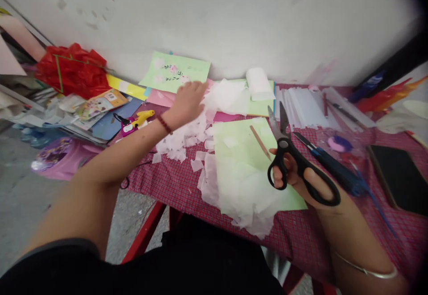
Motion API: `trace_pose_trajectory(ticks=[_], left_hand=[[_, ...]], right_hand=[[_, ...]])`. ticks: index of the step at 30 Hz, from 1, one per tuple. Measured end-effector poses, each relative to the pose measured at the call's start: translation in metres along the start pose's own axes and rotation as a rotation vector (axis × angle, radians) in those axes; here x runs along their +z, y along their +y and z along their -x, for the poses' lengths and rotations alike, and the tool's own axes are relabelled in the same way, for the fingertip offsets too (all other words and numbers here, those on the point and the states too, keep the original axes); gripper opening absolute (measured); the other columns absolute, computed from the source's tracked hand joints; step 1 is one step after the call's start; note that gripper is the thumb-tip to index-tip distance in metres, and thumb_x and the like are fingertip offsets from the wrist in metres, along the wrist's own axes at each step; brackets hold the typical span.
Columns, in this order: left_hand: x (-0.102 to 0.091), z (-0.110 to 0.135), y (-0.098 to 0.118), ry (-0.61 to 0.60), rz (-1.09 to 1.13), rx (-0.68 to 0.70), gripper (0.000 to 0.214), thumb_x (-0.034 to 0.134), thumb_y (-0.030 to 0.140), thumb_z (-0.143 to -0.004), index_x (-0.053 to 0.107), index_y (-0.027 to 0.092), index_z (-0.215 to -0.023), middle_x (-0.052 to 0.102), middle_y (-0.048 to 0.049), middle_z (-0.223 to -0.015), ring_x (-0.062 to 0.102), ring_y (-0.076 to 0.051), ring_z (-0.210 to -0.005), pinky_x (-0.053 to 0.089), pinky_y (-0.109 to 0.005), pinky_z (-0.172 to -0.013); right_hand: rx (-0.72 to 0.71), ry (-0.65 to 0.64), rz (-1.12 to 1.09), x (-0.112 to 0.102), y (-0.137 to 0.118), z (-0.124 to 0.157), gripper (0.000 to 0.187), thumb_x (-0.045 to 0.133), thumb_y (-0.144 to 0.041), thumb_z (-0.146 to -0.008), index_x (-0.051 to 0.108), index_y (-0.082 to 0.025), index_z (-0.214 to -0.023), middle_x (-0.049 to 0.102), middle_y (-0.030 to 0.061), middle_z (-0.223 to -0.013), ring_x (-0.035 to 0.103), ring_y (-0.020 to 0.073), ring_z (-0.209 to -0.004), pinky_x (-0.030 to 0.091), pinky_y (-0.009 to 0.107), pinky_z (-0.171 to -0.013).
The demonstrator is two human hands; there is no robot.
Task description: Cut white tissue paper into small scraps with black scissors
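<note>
My right hand point(296, 174) has its fingers through the handle loops of black-handled scissors point(283, 145). The blades point away from me and stand a little apart. My left hand point(189, 103) reaches to the back of the table, fingers apart and slightly blurred, beside a sheet of thin white tissue paper point(230, 96). Whether it touches the paper I cannot tell. Small white paper pieces point(180, 141) lie scattered below that hand. Between my arms is a light green sheet point(230, 139), partly covered by crumpled white tissue point(250, 192), with a thin brown stick point(259, 141) on it.
A green card with flowers point(177, 69) leans at the wall beside a white roll point(259, 83). On the right are translucent sticks point(299, 107), a blue-handled tool with a metal tip point(337, 168) and a dark phone-like slab point(399, 176). A yellow-purple tool point(133, 123) and red bag point(72, 69) sit left.
</note>
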State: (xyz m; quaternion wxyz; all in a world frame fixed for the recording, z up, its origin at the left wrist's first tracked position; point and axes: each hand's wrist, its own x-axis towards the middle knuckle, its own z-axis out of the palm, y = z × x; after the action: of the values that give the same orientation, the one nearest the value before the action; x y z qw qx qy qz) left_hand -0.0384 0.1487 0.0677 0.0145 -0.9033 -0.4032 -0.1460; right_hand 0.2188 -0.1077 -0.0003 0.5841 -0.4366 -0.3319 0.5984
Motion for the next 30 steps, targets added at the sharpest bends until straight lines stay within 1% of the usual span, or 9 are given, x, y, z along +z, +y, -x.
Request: trace_pose_trajectory(ticks=[5,8,11,12,15,17,19,23,30], left_hand=[[0.022,0.054,0.064,-0.605,0.373,0.206,0.062,0.068,0.033,-0.075,0.052,0.014,-0.131,0.057,-0.0159,-0.134,0.054,-0.029,-0.119,0.041,-0.036,-0.102],[0.035,0.064,0.073,-0.687,0.353,0.191,0.061,0.070,0.026,-0.068,0.056,0.013,-0.125,0.067,-0.0135,-0.112,0.063,-0.026,-0.095,0.048,-0.033,-0.080],[0.037,0.057,0.067,-0.810,0.377,0.156,0.016,0.063,0.020,-0.068,0.065,0.017,-0.083,0.061,-0.0006,-0.066,0.053,-0.015,-0.057,0.038,-0.025,-0.051],[0.034,0.052,0.064,-0.870,0.427,0.152,0.003,0.062,0.020,-0.068,0.061,0.018,-0.070,0.055,0.0018,-0.058,0.048,-0.012,-0.051,0.034,-0.023,-0.048],[0.018,0.030,0.052,-0.988,0.667,0.154,0.013,0.060,0.025,-0.074,0.055,0.018,-0.064,0.049,0.0035,-0.057,0.043,-0.009,-0.050,0.031,-0.021,-0.048],[0.007,0.011,0.045,-0.910,0.800,0.119,0.012,0.057,0.029,-0.078,0.056,0.019,-0.073,0.051,0.0030,-0.063,0.045,-0.009,-0.054,0.034,-0.021,-0.051],[0.001,-0.011,0.041,-0.694,0.812,0.034,0.013,0.052,0.032,-0.082,0.055,0.019,-0.084,0.054,0.0023,-0.068,0.047,-0.010,-0.056,0.036,-0.021,-0.052],[0.008,-0.068,0.040,-0.226,0.483,-0.073,0.021,0.045,0.035,-0.088,0.057,0.018,-0.089,0.060,-0.0018,-0.077,0.053,-0.013,-0.063,0.041,-0.024,-0.055],[0.057,-0.152,0.031,-0.098,0.212,-0.073,0.018,0.052,0.028,-0.092,0.062,0.014,-0.097,0.066,-0.0063,-0.091,0.062,-0.018,-0.083,0.049,-0.033,-0.079]], right_hand=[[-0.090,-0.142,-0.002,-0.011,-0.001,-0.005,0.058,0.067,-0.058,-0.078,0.062,-0.024,-0.124,0.063,0.0031,-0.079,0.054,0.0184,-0.067,0.041,0.035,-0.061],[-0.106,-0.121,-0.019,-0.013,-0.002,-0.007,0.054,0.066,-0.059,-0.079,0.063,-0.026,-0.122,0.063,0.0025,-0.079,0.054,0.0183,-0.066,0.041,0.034,-0.061],[-0.097,-0.104,-0.029,-0.015,-0.002,-0.009,0.055,0.070,-0.058,-0.076,0.064,-0.027,-0.120,0.064,0.0033,-0.079,0.055,0.0196,-0.065,0.043,0.034,-0.060],[-0.098,-0.098,-0.036,-0.017,-0.001,-0.009,0.052,0.070,-0.058,-0.075,0.065,-0.029,-0.118,0.064,0.0035,-0.079,0.055,0.0201,-0.065,0.043,0.034,-0.060],[-0.122,-0.092,-0.061,-0.021,0.001,-0.009,0.040,0.069,-0.057,-0.077,0.068,-0.032,-0.109,0.064,0.0034,-0.080,0.056,0.0203,-0.065,0.044,0.034,-0.060],[-0.137,-0.089,-0.075,-0.022,0.001,-0.007,0.036,0.067,-0.056,-0.079,0.068,-0.032,-0.106,0.065,0.0038,-0.081,0.056,0.0201,-0.065,0.045,0.034,-0.061],[-0.152,-0.059,-0.083,-0.022,0.000,-0.005,0.038,0.066,-0.054,-0.081,0.067,-0.030,-0.111,0.065,0.0048,-0.080,0.058,0.0208,-0.066,0.046,0.035,-0.060],[-0.118,-0.063,-0.119,-0.023,0.001,-0.003,0.039,0.059,-0.051,-0.087,0.061,-0.032,-0.121,0.068,0.0058,-0.085,0.062,0.0222,-0.067,0.050,0.038,-0.065],[-0.109,0.108,-0.069,-0.030,0.004,-0.002,0.032,0.063,-0.045,-0.086,0.066,-0.024,-0.111,0.068,0.0064,-0.082,0.064,0.0219,-0.071,0.054,0.037,-0.069]])
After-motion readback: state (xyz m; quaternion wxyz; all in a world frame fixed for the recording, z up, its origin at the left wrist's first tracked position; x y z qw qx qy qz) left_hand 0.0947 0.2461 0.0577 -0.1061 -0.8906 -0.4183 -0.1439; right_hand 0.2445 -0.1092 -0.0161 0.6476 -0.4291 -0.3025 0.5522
